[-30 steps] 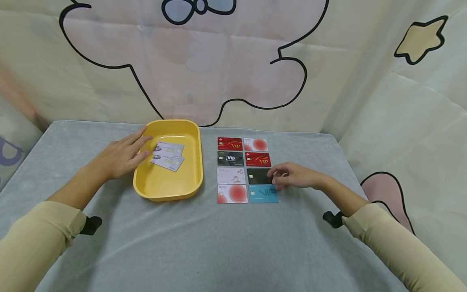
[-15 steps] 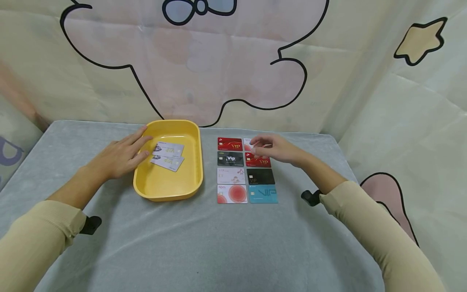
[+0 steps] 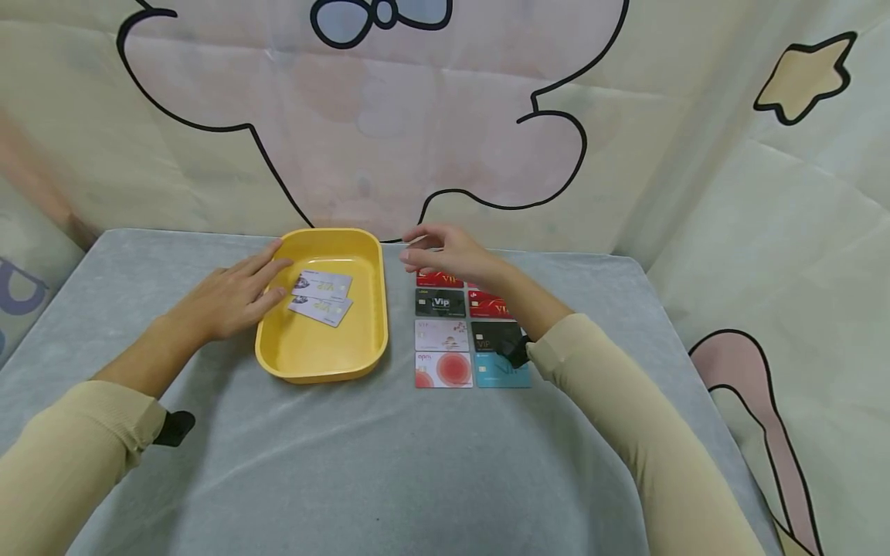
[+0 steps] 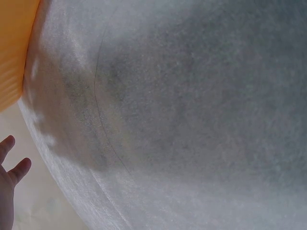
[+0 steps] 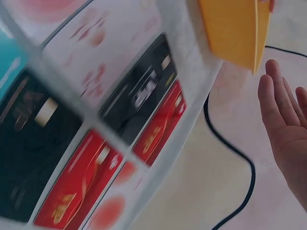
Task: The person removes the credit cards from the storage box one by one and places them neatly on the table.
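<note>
My left hand (image 3: 219,303) rests at the left rim of a yellow tray (image 3: 320,359), fingers spread and extended. Two overlapping silver cards, an upper card (image 3: 323,283) and a lower card (image 3: 321,310), lie inside. My right hand (image 3: 455,253) hovers with loosely bent, unloaded fingers over the far left end of the card rows. Below it are a partly covered red VIP card (image 3: 439,280), a black Vip card (image 3: 440,303) and a pale flowered card (image 3: 441,335). The right wrist view shows a card with red circles (image 5: 108,211), hidden by my forearm in the head view.
Nearest me lie a red-circled white card (image 3: 443,371) and a blue VIP card (image 3: 497,374). A dark VIP card (image 3: 490,333) and another red card (image 3: 487,303) sit partly under my right arm. Grey cloth (image 3: 313,479) covers the table; a printed curtain (image 3: 278,77) hangs behind.
My right hand has swept from the dark VIP card, past the far right cards, to the far left card. My left hand, the tray and the cards have stayed put.
</note>
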Demonstrator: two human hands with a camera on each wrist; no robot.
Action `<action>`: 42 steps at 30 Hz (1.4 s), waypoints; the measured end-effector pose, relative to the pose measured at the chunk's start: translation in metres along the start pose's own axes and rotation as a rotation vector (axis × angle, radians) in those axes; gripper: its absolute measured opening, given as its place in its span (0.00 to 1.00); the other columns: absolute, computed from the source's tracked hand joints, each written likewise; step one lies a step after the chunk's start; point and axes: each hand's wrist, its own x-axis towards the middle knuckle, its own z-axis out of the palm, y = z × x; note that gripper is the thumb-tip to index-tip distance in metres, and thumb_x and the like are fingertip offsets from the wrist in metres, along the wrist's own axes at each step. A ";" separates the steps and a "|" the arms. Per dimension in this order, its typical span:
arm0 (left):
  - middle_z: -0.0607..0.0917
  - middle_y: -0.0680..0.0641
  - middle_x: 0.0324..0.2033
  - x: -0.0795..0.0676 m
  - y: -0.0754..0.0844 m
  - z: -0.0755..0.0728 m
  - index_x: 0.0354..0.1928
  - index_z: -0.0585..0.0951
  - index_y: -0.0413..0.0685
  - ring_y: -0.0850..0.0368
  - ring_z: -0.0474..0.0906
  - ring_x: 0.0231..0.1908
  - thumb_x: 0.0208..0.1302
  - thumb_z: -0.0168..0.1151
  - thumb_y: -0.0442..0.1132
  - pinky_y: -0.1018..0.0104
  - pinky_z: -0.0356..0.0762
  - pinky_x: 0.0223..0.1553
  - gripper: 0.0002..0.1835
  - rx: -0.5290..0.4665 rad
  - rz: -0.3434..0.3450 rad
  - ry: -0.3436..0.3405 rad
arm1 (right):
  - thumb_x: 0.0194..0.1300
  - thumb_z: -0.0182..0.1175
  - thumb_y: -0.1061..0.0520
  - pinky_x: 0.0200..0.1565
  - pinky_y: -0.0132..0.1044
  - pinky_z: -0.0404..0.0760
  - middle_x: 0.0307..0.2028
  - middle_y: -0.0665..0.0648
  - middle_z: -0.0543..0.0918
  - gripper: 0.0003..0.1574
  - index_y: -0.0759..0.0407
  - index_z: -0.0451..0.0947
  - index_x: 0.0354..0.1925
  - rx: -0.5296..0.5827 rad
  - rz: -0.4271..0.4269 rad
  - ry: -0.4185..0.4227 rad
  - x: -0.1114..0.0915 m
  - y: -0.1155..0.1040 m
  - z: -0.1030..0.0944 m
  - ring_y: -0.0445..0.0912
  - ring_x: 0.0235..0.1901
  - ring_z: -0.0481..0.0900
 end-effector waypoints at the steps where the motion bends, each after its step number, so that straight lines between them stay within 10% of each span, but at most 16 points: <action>1: 0.42 0.42 0.79 0.000 0.000 0.000 0.76 0.57 0.44 0.32 0.51 0.73 0.77 0.39 0.57 0.26 0.55 0.63 0.34 -0.001 0.000 0.000 | 0.69 0.63 0.48 0.56 0.45 0.80 0.52 0.56 0.82 0.30 0.58 0.70 0.64 0.024 -0.001 -0.015 0.004 -0.002 0.003 0.49 0.49 0.84; 10: 0.43 0.42 0.79 -0.001 0.000 -0.001 0.76 0.58 0.44 0.32 0.52 0.73 0.77 0.39 0.55 0.26 0.56 0.62 0.34 -0.002 0.014 0.007 | 0.70 0.62 0.51 0.53 0.41 0.82 0.59 0.65 0.79 0.36 0.67 0.64 0.68 0.158 0.006 -0.107 0.028 -0.013 0.031 0.59 0.55 0.81; 25: 0.42 0.42 0.79 0.000 -0.001 0.001 0.76 0.58 0.44 0.31 0.53 0.72 0.77 0.39 0.56 0.26 0.57 0.62 0.34 -0.002 0.017 0.003 | 0.69 0.62 0.43 0.53 0.46 0.82 0.64 0.61 0.71 0.41 0.58 0.59 0.71 0.071 0.275 -0.200 0.057 -0.038 0.061 0.60 0.56 0.80; 42: 0.42 0.41 0.79 0.000 -0.002 -0.001 0.76 0.58 0.44 0.30 0.54 0.71 0.77 0.38 0.56 0.26 0.57 0.62 0.34 -0.003 0.024 -0.002 | 0.70 0.59 0.42 0.47 0.46 0.85 0.70 0.58 0.62 0.46 0.57 0.53 0.75 -0.005 0.384 -0.209 0.077 -0.047 0.083 0.62 0.52 0.80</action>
